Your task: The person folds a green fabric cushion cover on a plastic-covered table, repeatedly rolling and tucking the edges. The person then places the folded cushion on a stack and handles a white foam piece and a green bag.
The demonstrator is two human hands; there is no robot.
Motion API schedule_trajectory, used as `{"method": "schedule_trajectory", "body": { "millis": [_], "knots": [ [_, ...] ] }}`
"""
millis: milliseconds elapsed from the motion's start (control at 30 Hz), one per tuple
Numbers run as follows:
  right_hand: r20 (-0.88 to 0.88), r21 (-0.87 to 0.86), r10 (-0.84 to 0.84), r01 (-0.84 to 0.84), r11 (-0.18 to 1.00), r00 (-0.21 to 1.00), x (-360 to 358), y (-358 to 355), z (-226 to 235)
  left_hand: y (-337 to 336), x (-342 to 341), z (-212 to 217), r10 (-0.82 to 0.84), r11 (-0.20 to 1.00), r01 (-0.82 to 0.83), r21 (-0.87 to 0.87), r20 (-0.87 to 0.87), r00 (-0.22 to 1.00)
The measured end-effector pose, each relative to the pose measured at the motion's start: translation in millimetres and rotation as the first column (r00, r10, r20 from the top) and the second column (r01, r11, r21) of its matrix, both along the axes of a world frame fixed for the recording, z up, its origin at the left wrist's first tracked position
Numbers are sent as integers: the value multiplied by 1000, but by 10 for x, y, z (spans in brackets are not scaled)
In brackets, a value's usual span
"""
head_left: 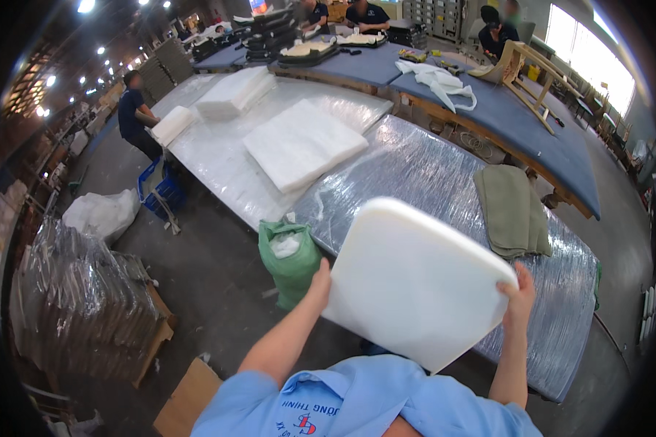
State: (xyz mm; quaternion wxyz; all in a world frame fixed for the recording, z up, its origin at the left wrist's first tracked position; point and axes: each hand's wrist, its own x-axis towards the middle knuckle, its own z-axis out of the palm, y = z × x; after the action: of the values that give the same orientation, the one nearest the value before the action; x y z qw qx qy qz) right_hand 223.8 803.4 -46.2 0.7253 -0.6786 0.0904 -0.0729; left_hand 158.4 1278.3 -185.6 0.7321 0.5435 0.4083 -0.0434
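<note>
A white foam cushion pad (415,280) with rounded far corners is held up in front of me, tilted, between both hands. My left hand (321,282) grips its left edge. On the opposite edge my right hand (517,291) is closed, with the thumb on the upper face and the fingers at the rim. Below and beyond the pad lies a table (408,167) wrapped in shiny clear film. Folded olive-green cloth (510,211) rests there, beyond my right hand. Near my left hand stands a green sack (291,269) with white stuffing in its mouth.
White wadding sheets (306,142) and a thicker white stack (237,93) lie farther along the table. Blue-topped tables (517,138) stand beyond, one bearing a wooden chair frame (536,95). At left are a blue basket (160,191) and film-wrapped stacked panels (87,306). Several people work farther off.
</note>
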Motion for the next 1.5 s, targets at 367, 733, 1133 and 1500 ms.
{"method": "schedule_trajectory", "body": {
  "millis": [367, 733, 1133, 1500],
  "knots": [
    [-396, -269, -122, 12, 963, 910, 1888, -44, -1120, 287, 1294, -160, -390, 780, 469, 415, -263, 882],
    [-757, -41, 12, -66, 997, 653, 574, 527, -2418, 231, 1147, -708, -346, 789, 424, 445, -248, 905],
    [-725, -459, -78, -395, 796, 685, 757, 473, -2028, 289, 828, -791, -96, 947, 120, 298, -96, 991],
    [-498, -547, 359, -607, 576, 789, 1359, 1795, -1927, 2086, 764, -748, -126, 328, 436, 838, -418, 900]
  ]
}}
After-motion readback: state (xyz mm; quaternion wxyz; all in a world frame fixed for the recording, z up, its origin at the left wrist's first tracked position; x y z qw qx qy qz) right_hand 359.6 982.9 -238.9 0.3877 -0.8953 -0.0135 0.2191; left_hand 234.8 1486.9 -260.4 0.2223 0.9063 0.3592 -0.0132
